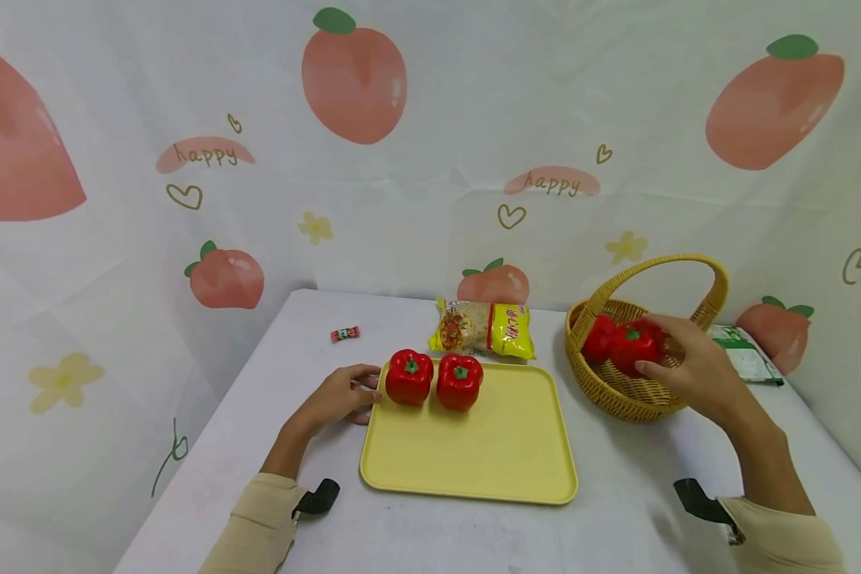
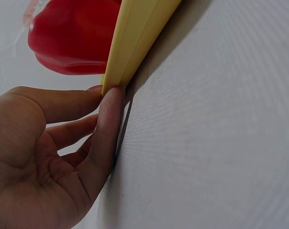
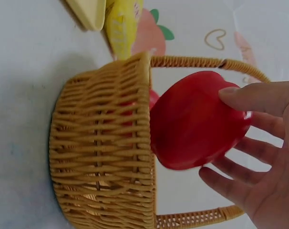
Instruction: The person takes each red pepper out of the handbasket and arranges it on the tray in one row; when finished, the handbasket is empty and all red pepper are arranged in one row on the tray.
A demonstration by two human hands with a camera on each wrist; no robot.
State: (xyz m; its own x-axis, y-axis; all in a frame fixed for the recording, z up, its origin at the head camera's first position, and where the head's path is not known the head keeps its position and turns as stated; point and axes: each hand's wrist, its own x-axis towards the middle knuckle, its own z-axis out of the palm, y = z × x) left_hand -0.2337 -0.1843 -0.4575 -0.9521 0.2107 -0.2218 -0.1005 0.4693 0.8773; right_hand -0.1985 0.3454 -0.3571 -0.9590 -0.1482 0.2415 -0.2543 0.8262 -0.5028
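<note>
With my right hand (image 1: 703, 371) I grip a red bell pepper (image 1: 633, 349) at the mouth of a wicker basket (image 1: 617, 405); in the right wrist view, the thumb and fingers are spread round this pepper (image 3: 197, 124). Another red bell pepper (image 1: 597, 339) lies in the basket, partly hidden. My left hand (image 1: 339, 396) pinches the left edge of a yellow tray (image 1: 473, 454) near its far corner, as the left wrist view shows at the tray's rim (image 2: 135, 38). Two red bell peppers stand side by side on the tray, one on the left (image 1: 410, 379) and one beside it (image 1: 460, 383).
Behind the tray lies a yellow and clear food packet (image 1: 482, 328). A small red wrapped candy (image 1: 345, 334) is at the back left. Right of the basket is a green and white packet (image 1: 746, 355). The basket's handle (image 1: 660, 261) arches upright. A printed curtain hangs behind the table.
</note>
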